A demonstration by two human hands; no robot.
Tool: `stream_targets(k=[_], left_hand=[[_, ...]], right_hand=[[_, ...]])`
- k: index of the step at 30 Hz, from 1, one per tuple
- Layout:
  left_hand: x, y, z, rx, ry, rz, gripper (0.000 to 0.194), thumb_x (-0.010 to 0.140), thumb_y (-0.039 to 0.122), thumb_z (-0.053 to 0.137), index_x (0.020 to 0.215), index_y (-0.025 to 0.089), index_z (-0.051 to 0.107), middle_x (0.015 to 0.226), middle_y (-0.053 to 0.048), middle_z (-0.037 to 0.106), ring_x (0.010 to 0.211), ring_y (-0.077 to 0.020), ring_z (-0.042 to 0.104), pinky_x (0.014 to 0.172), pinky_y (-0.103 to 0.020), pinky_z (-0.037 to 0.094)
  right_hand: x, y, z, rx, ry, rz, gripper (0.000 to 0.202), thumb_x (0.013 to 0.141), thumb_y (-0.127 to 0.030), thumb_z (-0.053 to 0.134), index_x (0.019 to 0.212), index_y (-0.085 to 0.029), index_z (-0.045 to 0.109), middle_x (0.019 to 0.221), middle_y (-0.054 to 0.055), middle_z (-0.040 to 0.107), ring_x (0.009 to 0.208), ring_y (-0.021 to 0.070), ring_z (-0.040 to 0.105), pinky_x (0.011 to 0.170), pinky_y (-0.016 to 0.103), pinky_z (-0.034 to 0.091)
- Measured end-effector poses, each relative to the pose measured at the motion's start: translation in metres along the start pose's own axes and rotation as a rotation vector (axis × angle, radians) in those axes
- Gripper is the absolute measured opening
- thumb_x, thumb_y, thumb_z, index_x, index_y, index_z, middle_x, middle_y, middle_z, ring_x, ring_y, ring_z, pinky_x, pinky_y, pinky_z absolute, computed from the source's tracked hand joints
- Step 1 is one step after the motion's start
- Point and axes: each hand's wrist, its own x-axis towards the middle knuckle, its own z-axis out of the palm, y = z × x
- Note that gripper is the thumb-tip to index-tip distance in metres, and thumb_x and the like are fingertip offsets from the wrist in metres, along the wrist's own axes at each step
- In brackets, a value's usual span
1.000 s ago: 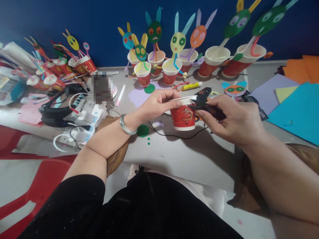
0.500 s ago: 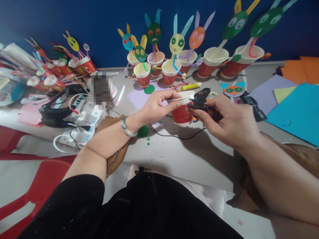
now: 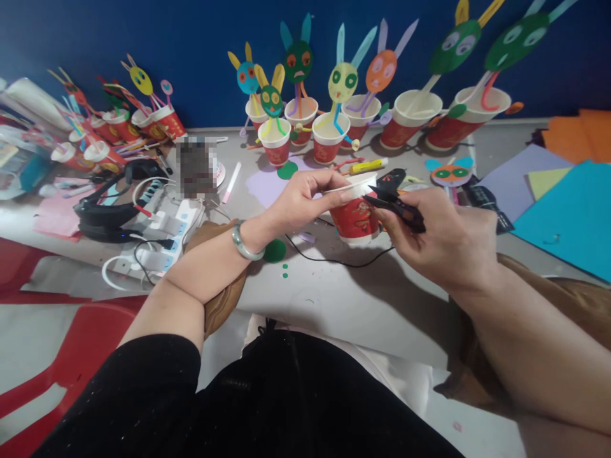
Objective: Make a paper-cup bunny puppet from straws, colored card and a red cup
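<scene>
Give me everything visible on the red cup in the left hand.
The red cup looks like paper: tapered wall, gold print too blurred to read, white rolled rim, pale inside, white edge at the base. It is mouth up, leaning slightly. The left hand grips it at the rim. Black scissors overlap its right side in view; whether they touch is unclear.

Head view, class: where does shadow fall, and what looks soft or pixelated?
In the head view, a broad shadow darkens the table below the right hand; in the head view, the pink paper looks soft; also in the head view, blocky pixels mask a patch above the power strip.
</scene>
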Motion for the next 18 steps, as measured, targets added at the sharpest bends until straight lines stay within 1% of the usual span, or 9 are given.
stream_targets(k=[2, 5, 9, 12, 14, 18], left_hand=[[0.000, 0.002, -0.001, -0.031, -0.034, -0.035, 0.060, 0.076, 0.077, 0.081, 0.081, 0.018, 0.071, 0.079, -0.001, 0.071, 0.077, -0.0133, 0.066, 0.073, -0.029, 0.055], [0.001, 0.005, -0.003, -0.082, -0.098, -0.082, 0.061, 0.073, 0.077, 0.084, 0.080, 0.018, 0.071, 0.080, -0.002, 0.071, 0.078, -0.0143, 0.068, 0.071, -0.030, 0.056], [0.001, 0.005, -0.004, -0.133, -0.151, -0.113, 0.058, 0.074, 0.073, 0.086, 0.080, 0.018, 0.071, 0.079, -0.002, 0.071, 0.077, -0.0137, 0.067, 0.072, -0.029, 0.056], [0.001, 0.007, -0.004, -0.150, -0.168, -0.124, 0.056, 0.073, 0.071, 0.088, 0.079, 0.018, 0.071, 0.079, -0.002, 0.070, 0.077, -0.0139, 0.067, 0.072, -0.029, 0.057], [0.000, 0.008, -0.004, -0.152, -0.174, -0.125, 0.055, 0.073, 0.070, 0.089, 0.078, 0.017, 0.070, 0.078, -0.002, 0.069, 0.077, -0.0140, 0.067, 0.072, -0.029, 0.057], [-0.001, 0.010, -0.003, -0.157, -0.176, -0.126, 0.056, 0.072, 0.070, 0.090, 0.078, 0.018, 0.071, 0.078, -0.002, 0.069, 0.075, -0.0136, 0.066, 0.071, -0.029, 0.056]], right_hand=[[0.002, 0.005, -0.001, 0.035, 0.016, -0.048, 0.034, 0.105, -0.052, 0.056, 0.094, -0.020, 0.064, 0.063, 0.001, 0.068, 0.050, 0.0165, 0.060, 0.048, 0.027, 0.031], [0.004, 0.012, -0.003, 0.062, 0.004, -0.097, 0.033, 0.105, -0.052, 0.057, 0.094, -0.022, 0.065, 0.060, -0.001, 0.068, 0.049, 0.0155, 0.060, 0.048, 0.026, 0.035], [0.004, 0.017, -0.006, 0.091, -0.061, -0.107, 0.035, 0.106, -0.054, 0.054, 0.093, -0.023, 0.066, 0.061, -0.001, 0.068, 0.049, 0.0155, 0.058, 0.049, 0.027, 0.035], [0.004, 0.018, -0.007, 0.137, -0.093, -0.085, 0.036, 0.105, -0.055, 0.054, 0.096, -0.024, 0.069, 0.060, -0.001, 0.067, 0.047, 0.0153, 0.055, 0.049, 0.027, 0.036], [0.004, 0.018, -0.007, 0.166, -0.081, -0.099, 0.035, 0.105, -0.053, 0.055, 0.097, -0.023, 0.069, 0.060, -0.001, 0.066, 0.045, 0.0146, 0.052, 0.048, 0.027, 0.035], [0.005, 0.019, -0.007, 0.177, -0.097, -0.122, 0.039, 0.107, -0.054, 0.052, 0.094, -0.022, 0.068, 0.059, -0.001, 0.065, 0.043, 0.0131, 0.049, 0.047, 0.027, 0.034]])
